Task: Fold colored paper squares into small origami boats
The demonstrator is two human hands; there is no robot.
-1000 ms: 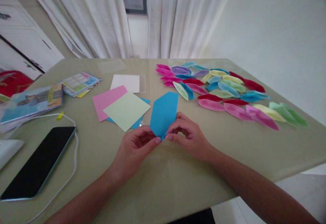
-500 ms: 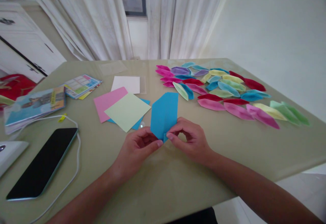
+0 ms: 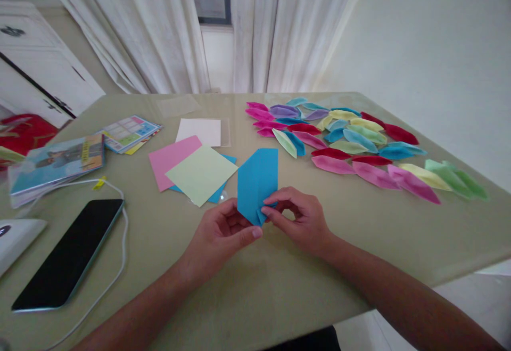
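A folded sheet of blue origami paper (image 3: 257, 180) stands upright between my hands above the table, with a small flap folded at its lower tip. My left hand (image 3: 223, 231) grips its lower left edge, the thumb along the bottom point and the fingers behind. On the other side, my right hand (image 3: 297, 215) pinches the paper near that small flap with thumb and index finger. Just beyond my left hand lie loose square sheets: a pale green sheet (image 3: 202, 175) on top of a pink sheet (image 3: 170, 167) and a blue sheet (image 3: 221, 196).
Several folded paper boats (image 3: 375, 174) in many colours cover the table's far right. A white sheet (image 3: 199, 131) lies behind the squares. At left are a phone (image 3: 69, 255), a white cable (image 3: 123, 244), booklets (image 3: 56, 164) and colourful cards (image 3: 131, 131).
At the paper's lower tip, the small flap has come into view and opened out wider. My right fingers have shifted slightly on the paper, and my left thumb has slid right along the bottom.
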